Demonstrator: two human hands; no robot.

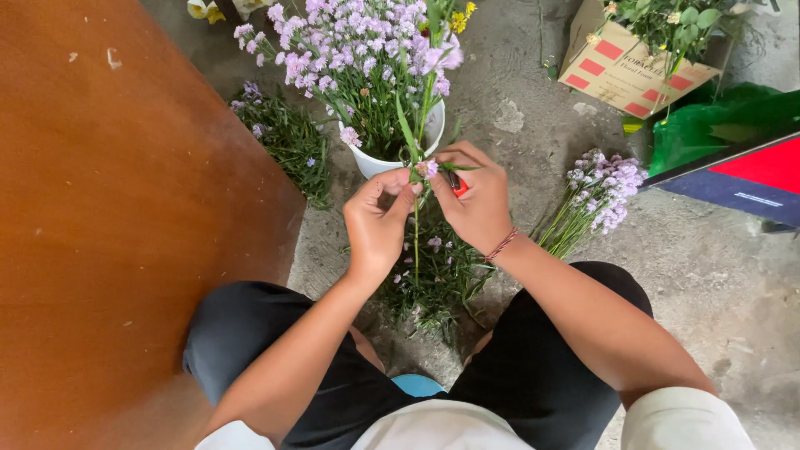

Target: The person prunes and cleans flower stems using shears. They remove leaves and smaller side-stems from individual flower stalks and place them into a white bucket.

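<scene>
A flower stem (417,229) is pinched upright by the left hand (377,223) above the floor clippings (433,283); the right hand (479,200) is clamped on a red cutter (457,187). Fingertips could be nicked, so closely are the hands set.

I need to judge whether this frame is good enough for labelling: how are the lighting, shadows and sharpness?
Head view: soft, even daylight, no hard shadows or glare; left hand, right hand and the flower stem are sharp; the wooden tabletop bows slightly from wide-angle distortion; the cardboard box is cropped.

I see both forearms reaching forward. My left hand (379,221) and right hand (477,200) meet, fingers (407,198) pinched closed.
</scene>
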